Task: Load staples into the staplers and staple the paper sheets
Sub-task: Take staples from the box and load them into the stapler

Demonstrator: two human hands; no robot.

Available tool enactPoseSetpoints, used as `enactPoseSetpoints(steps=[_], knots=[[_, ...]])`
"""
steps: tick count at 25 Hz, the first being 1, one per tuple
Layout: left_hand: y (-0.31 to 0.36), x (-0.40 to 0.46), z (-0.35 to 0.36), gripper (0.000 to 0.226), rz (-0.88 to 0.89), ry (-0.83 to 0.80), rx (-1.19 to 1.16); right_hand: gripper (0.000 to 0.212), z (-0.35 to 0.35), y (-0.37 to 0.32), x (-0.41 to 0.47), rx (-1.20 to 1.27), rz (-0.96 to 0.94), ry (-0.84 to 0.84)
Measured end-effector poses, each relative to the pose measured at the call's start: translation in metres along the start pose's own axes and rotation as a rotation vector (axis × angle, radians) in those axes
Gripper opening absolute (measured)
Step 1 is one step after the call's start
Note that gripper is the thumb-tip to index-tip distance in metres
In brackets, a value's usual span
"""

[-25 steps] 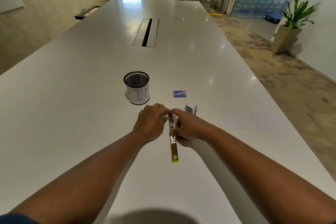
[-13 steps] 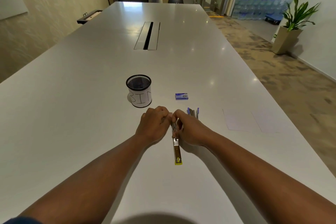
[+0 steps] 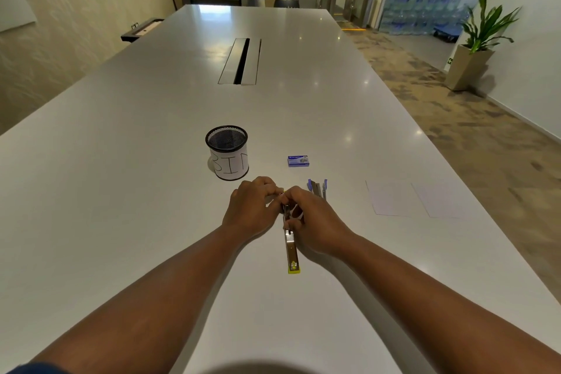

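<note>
Reaching forward, both hands are meeting over the far end of the opened stapler (image 3: 290, 244) lying on the counter (image 3: 121, 191): left hand (image 3: 252, 209) and right hand (image 3: 315, 222) pinching it with curled fingers. Beyond are sitting a mesh cup (image 3: 227, 152), staple box (image 3: 298, 160), second stapler (image 3: 317, 188) and paper sheets (image 3: 391, 197).

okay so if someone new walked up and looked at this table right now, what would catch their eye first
Probably the two hands, left hand and right hand, meeting over the opened yellow stapler at the table's near middle. Next, the black mesh cup marked "BIN" just beyond the left hand, with the small blue staple box to its right. A blue stapler and pale paper sheets lie further right.
</note>
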State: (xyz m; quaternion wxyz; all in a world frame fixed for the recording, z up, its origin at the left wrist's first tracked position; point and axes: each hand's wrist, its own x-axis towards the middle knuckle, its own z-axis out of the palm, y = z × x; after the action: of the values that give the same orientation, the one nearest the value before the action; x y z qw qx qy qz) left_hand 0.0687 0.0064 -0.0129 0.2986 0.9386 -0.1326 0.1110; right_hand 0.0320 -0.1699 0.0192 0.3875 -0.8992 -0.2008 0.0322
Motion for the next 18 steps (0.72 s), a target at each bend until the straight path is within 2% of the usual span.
enactPoseSetpoints(steps=[3,6,9,11,13,15,18], knots=[[-0.001,0.000,0.001,0.044,0.003,-0.006,0.015,0.037,0.001,0.003,0.000,-0.013,0.007,0.001],[-0.002,0.000,0.001,0.041,0.009,-0.027,0.039,0.032,-0.001,0.004,0.000,-0.038,-0.001,0.040],[-0.002,0.001,0.001,0.042,-0.023,-0.024,0.033,0.028,-0.014,0.009,0.006,-0.135,-0.031,0.212],[-0.002,0.008,0.003,0.036,-0.065,0.003,-0.048,0.022,-0.029,0.018,0.015,-0.140,0.025,0.371],[0.003,0.021,0.002,0.027,-0.100,0.042,-0.204,0.018,-0.045,0.030,0.025,-0.058,0.153,0.447],[0.010,0.038,0.003,0.024,-0.165,0.033,-0.340,0.017,-0.056,0.042,0.037,0.065,0.266,0.421],[0.016,0.062,0.007,0.035,-0.236,-0.001,-0.418,0.015,-0.063,0.061,0.055,0.303,0.397,0.347]])
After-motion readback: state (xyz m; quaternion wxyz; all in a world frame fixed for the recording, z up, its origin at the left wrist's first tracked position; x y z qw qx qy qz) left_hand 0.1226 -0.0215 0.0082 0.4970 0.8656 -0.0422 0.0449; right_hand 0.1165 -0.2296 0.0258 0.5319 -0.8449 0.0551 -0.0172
